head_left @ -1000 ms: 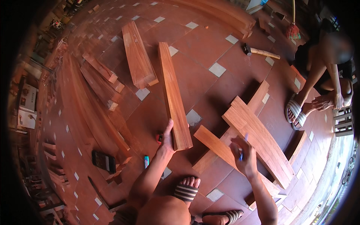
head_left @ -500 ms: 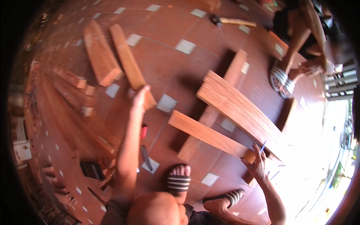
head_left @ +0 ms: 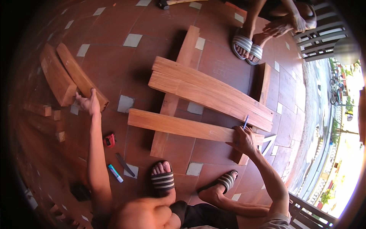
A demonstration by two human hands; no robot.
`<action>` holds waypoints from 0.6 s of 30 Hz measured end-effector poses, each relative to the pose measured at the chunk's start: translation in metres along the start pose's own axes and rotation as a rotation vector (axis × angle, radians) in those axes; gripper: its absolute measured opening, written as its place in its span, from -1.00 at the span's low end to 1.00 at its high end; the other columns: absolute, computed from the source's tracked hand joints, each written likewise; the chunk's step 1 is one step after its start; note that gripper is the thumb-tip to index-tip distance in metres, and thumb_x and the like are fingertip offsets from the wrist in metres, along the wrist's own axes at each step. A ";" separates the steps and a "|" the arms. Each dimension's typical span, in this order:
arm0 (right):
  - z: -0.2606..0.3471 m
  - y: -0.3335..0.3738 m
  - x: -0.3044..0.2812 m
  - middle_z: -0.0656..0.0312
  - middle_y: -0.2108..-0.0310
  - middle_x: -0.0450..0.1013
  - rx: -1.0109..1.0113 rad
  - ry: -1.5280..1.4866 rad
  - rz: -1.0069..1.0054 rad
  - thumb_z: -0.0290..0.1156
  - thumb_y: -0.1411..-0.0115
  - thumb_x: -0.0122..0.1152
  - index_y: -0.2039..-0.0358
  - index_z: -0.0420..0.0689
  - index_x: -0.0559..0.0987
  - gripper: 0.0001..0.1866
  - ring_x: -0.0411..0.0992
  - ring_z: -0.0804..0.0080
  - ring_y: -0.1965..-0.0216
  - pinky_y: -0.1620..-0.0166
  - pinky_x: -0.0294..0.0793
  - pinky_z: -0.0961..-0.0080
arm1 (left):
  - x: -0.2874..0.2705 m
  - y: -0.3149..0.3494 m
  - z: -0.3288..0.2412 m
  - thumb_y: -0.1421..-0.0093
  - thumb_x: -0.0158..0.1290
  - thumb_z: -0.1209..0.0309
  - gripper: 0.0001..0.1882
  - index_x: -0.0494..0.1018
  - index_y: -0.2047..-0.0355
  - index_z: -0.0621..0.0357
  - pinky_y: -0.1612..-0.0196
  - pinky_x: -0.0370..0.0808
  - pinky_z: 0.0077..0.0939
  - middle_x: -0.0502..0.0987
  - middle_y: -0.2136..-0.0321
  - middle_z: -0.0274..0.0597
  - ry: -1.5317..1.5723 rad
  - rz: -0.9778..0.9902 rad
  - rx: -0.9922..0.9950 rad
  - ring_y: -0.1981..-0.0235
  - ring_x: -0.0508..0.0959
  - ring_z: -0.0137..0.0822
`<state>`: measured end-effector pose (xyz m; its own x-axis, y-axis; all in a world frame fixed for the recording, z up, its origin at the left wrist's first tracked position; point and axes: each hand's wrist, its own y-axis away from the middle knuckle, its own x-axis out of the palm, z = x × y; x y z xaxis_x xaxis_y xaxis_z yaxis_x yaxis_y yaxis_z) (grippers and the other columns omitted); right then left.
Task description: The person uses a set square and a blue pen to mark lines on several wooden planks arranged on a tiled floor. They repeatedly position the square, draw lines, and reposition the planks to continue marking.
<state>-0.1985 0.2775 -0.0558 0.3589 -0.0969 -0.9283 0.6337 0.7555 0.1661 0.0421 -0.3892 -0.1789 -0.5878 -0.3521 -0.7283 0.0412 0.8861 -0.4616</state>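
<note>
Left hand (head_left: 90,104) touching near end of narrow timber (head_left: 81,73). Right hand (head_left: 247,140): holds blue pen (head_left: 246,122), at right end of board (head_left: 183,125) lying across crosspiece (head_left: 169,105).

red tiled floor (head_left: 110,65), bright daylight (head_left: 352,164)

The view comes from a wide fisheye camera, which is worn on the person's head and looks steeply down at the tiled floor (head_left: 106,76). The person's bare knee (head_left: 141,213) is very near, at the lower edge; the wooden boards (head_left: 209,93) are farther off, around the middle. At the right, the view reaches a bright street (head_left: 318,91).
</note>
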 end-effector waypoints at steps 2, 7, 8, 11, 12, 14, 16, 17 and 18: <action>-0.010 0.011 -0.004 0.03 0.24 0.62 0.019 -0.023 0.008 -0.04 0.14 0.74 -0.01 -0.20 0.62 -0.23 0.59 -0.03 0.12 -0.09 0.50 0.05 | -0.040 0.044 -0.068 -0.24 0.36 0.03 -0.10 0.27 -0.44 0.22 -0.29 0.40 -0.17 0.38 -0.29 0.06 0.300 0.229 -0.064 -0.27 0.41 -0.10; 0.010 0.005 -0.036 -0.12 0.36 0.61 0.028 -0.238 0.102 0.12 0.06 0.66 0.05 -0.29 0.62 -0.21 0.64 -0.14 0.32 0.22 0.61 0.14 | -0.103 0.064 -0.102 -0.40 0.21 0.06 -0.31 0.34 -0.42 0.06 -0.19 0.41 -0.30 0.41 -0.21 -0.09 0.648 0.488 -0.224 -0.17 0.43 -0.27; 0.016 0.001 -0.042 -0.11 0.37 0.61 0.051 -0.246 0.146 0.12 0.04 0.65 0.06 -0.29 0.62 -0.22 0.63 -0.15 0.33 0.23 0.61 0.14 | -0.108 0.063 -0.099 -0.41 0.20 0.07 -0.33 0.34 -0.42 0.04 -0.17 0.42 -0.32 0.42 -0.19 -0.09 0.688 0.517 -0.247 -0.17 0.44 -0.28; 0.036 0.000 -0.047 -0.12 0.45 0.57 0.098 -0.312 0.237 0.15 -0.04 0.61 0.11 -0.29 0.63 -0.27 0.60 -0.16 0.40 0.30 0.57 0.13 | -0.122 0.077 -0.094 -0.41 0.18 0.14 -0.44 0.42 -0.34 0.02 -0.07 0.46 -0.39 0.48 -0.08 -0.21 0.758 0.580 -0.300 -0.05 0.52 -0.38; 0.040 0.000 -0.053 -0.14 0.47 0.54 0.081 -0.268 0.279 0.17 -0.05 0.60 0.14 -0.29 0.63 -0.27 0.59 -0.11 0.44 0.33 0.54 0.11 | -0.138 0.086 -0.113 -0.41 0.15 0.16 -0.50 0.45 -0.29 0.03 0.00 0.49 -0.42 0.50 -0.03 -0.26 0.731 0.584 -0.317 0.04 0.53 -0.43; 0.042 0.008 -0.048 -0.13 0.48 0.53 0.126 -0.279 0.351 0.20 -0.06 0.58 0.14 -0.31 0.64 -0.26 0.58 -0.06 0.45 0.33 0.52 0.14 | -0.147 0.116 -0.125 -0.30 0.09 0.35 -0.57 0.49 -0.18 0.05 0.09 0.51 -0.53 0.51 0.08 -0.35 0.859 0.609 -0.361 0.15 0.53 -0.48; 0.043 0.018 -0.035 -0.09 0.47 0.57 0.147 -0.360 0.278 0.22 -0.08 0.56 0.09 -0.34 0.67 -0.22 0.58 0.07 0.45 0.26 0.56 0.21 | -0.158 0.157 -0.140 -0.32 0.10 0.35 -0.59 0.44 -0.16 0.09 0.14 0.51 -0.54 0.48 0.12 -0.34 0.956 0.704 -0.468 0.18 0.53 -0.49; 0.041 0.024 -0.032 -0.09 0.48 0.56 0.172 -0.366 0.285 0.24 -0.09 0.54 0.11 -0.34 0.67 -0.21 0.58 0.14 0.44 0.27 0.56 0.21 | -0.169 0.178 -0.150 -0.30 0.11 0.38 -0.58 0.42 -0.16 0.11 0.16 0.53 -0.52 0.49 0.11 -0.30 0.913 0.819 -0.495 0.18 0.54 -0.48; 0.045 0.022 -0.029 -0.10 0.47 0.56 0.182 -0.381 0.317 0.25 -0.08 0.54 0.08 -0.34 0.66 -0.20 0.58 0.16 0.45 0.28 0.55 0.20 | -0.178 0.199 -0.150 -0.31 0.13 0.40 -0.59 0.42 -0.16 0.13 0.17 0.55 -0.50 0.50 0.11 -0.27 0.962 0.927 -0.568 0.20 0.55 -0.47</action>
<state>-0.1642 0.2675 -0.0098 0.7548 -0.1363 -0.6417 0.5498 0.6649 0.5055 0.0341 -0.1052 -0.0648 -0.8418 0.5349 0.0726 0.5154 0.7566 0.4024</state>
